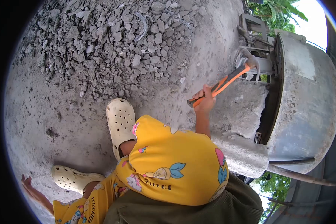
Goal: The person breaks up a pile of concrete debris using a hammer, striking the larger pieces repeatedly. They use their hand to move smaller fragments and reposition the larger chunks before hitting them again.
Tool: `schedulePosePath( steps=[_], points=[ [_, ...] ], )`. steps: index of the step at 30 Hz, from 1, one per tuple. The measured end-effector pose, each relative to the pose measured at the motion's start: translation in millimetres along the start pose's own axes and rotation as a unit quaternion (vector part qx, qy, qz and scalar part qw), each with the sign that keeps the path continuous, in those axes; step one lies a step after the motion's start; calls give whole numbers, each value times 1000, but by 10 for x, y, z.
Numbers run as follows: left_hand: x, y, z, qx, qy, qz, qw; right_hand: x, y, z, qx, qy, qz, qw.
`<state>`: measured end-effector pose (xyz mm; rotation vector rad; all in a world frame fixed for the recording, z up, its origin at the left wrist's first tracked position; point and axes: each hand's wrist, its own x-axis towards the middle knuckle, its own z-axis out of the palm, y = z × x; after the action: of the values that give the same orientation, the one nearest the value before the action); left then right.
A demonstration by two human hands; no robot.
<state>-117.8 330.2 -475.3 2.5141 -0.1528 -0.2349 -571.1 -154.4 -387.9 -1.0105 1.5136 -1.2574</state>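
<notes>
Clearly, the right hand [204,100] was closed tight around the lower end of a claw hammer [227,80], gripping its orange and black handle. The hammer slanted up from the hand toward the concrete mixer drum [306,104], with its steel head raised just short of the drum's rim. A thick grey mass of hardened concrete [239,108] sat against the drum's mouth, and the right hand hovered over the side of that mass farthest from the drum. The left hand [26,183] was well apart from the drum, at the dark edge of the view, open with its fingers spread and holding nothing, low above the dusty ground [44,112]. The person's legs in yellow patterned trousers [171,164] were bent between the two hands. One cream clog [120,119] was planted on the ground nearer the drum, and the other clog [72,178] lay just beside the left hand. A pile of broken concrete rubble [112,41] spread across the ground well away from the drum.
</notes>
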Motion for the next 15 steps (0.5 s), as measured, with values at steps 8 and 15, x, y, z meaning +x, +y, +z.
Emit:
schedulePosePath(
  steps=[8, 15],
  points=[
    [68, -366, -20, -30, -41, -52, 997, -612, 213, -1178, -166, 210, 89, 959],
    [227, -390, -35, -35, -46, 9, 998, -1060, 1409, -1695, -608, 149, 96, 774]
  ],
)
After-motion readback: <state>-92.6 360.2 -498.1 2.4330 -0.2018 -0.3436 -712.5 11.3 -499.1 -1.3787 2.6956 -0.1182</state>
